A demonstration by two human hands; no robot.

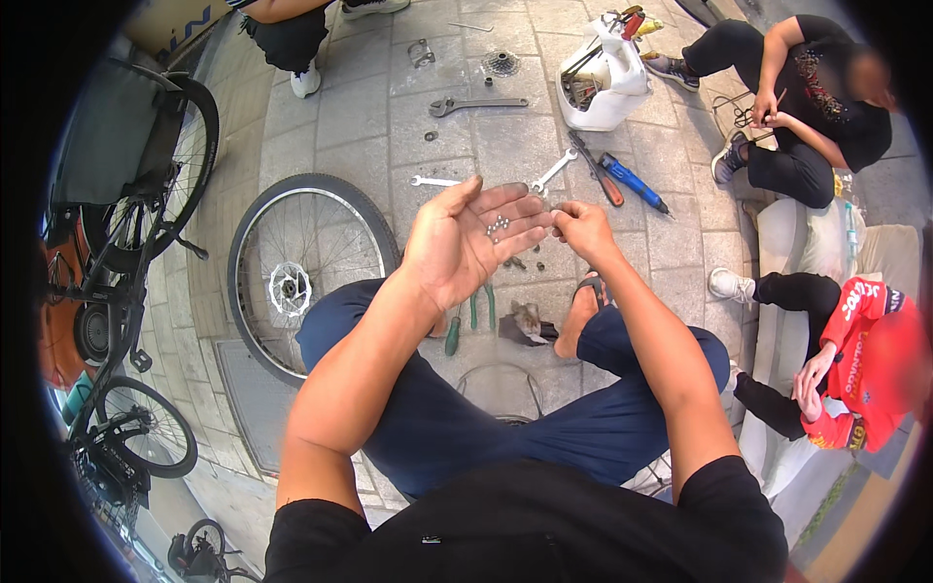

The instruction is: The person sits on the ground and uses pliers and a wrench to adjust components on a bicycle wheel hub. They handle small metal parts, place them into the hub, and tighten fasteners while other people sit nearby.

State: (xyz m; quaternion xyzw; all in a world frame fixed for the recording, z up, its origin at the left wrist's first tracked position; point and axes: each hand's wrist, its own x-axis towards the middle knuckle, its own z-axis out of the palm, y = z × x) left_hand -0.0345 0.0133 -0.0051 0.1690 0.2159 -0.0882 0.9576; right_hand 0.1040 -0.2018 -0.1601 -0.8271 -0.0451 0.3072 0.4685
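Observation:
My left hand (457, 243) is palm up with its fingers stretched out. Several small shiny metal balls (498, 226) rest on that palm near the finger bases. My right hand (586, 231) is closed in a pinch close to the left fingertips; whatever may be between its thumb and finger is too small to make out. Below the hands on the paving lie small dark parts (539, 264) and green-handled tools (453, 336). Just beyond the fingers is an open-end wrench (555, 172), with another wrench (434, 182) partly behind the left hand.
A bicycle wheel (290, 290) with a disc rotor lies at left. Farther off are an adjustable wrench (478, 105), a cassette (501, 63) and a white tool container (622, 83). A blue tool (634, 185) lies at right. Two people sit along the right; another stands at the top. Bicycles stand far left.

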